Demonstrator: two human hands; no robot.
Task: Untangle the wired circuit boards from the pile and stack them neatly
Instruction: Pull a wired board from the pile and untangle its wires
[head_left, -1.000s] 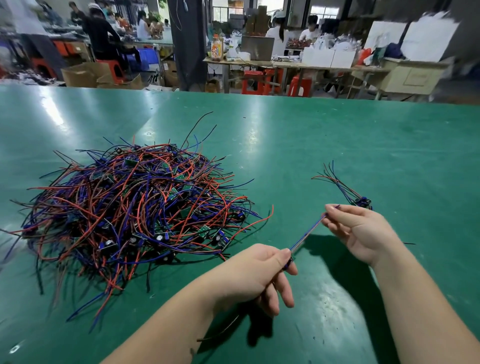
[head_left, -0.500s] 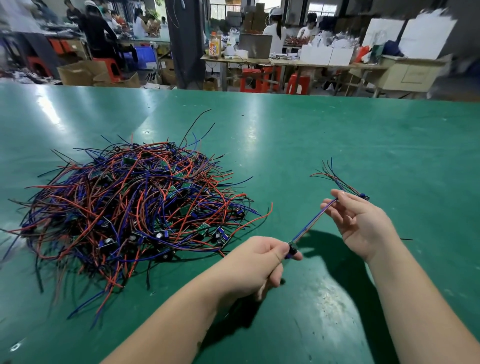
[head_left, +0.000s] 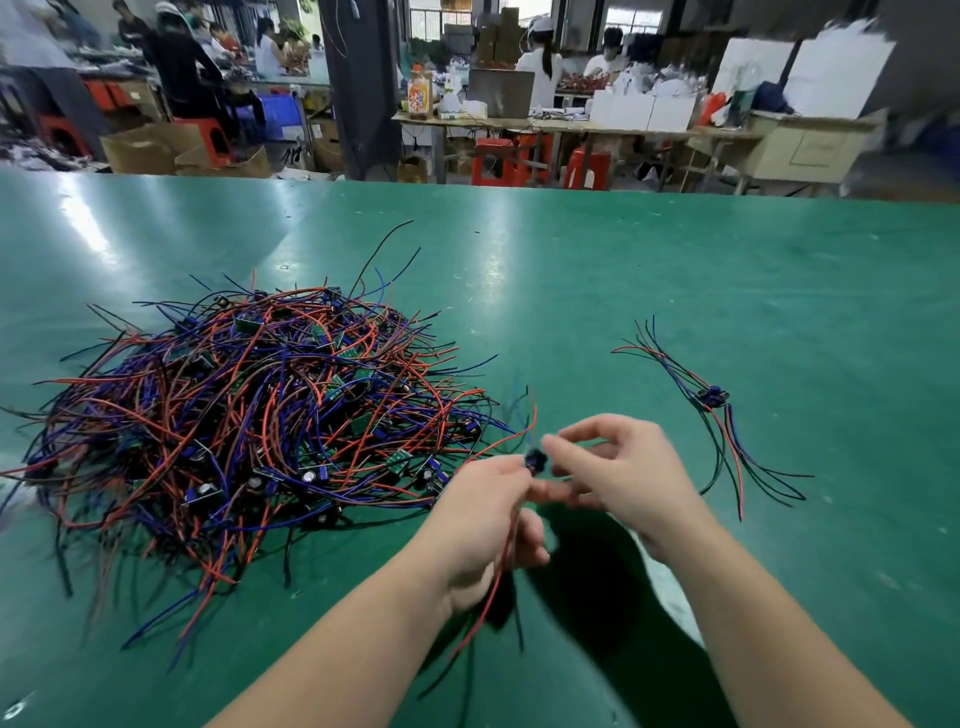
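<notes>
Your left hand (head_left: 485, 512) pinches a small wired board (head_left: 534, 460) just right of the tangled pile (head_left: 244, 415) on the glossy green desk (head_left: 675, 270); your right hand (head_left: 618, 475) curls half-open beside it. Beyond the pile, workbenches (head_left: 571, 127) crowd the room.

A: Quick count, pls?
B: 1 big pile (head_left: 244, 431) of wired boards on the surface (head_left: 675, 270), too tangled to count indiv. 1 small sorted bunch (head_left: 714, 402) off to the right, approx a few boards, exact no. unclear.
A: In hand?
B: 1 board (head_left: 535, 460) w/ wires, between 2 hands: left hand (head_left: 483, 525), right hand (head_left: 623, 478).
</notes>
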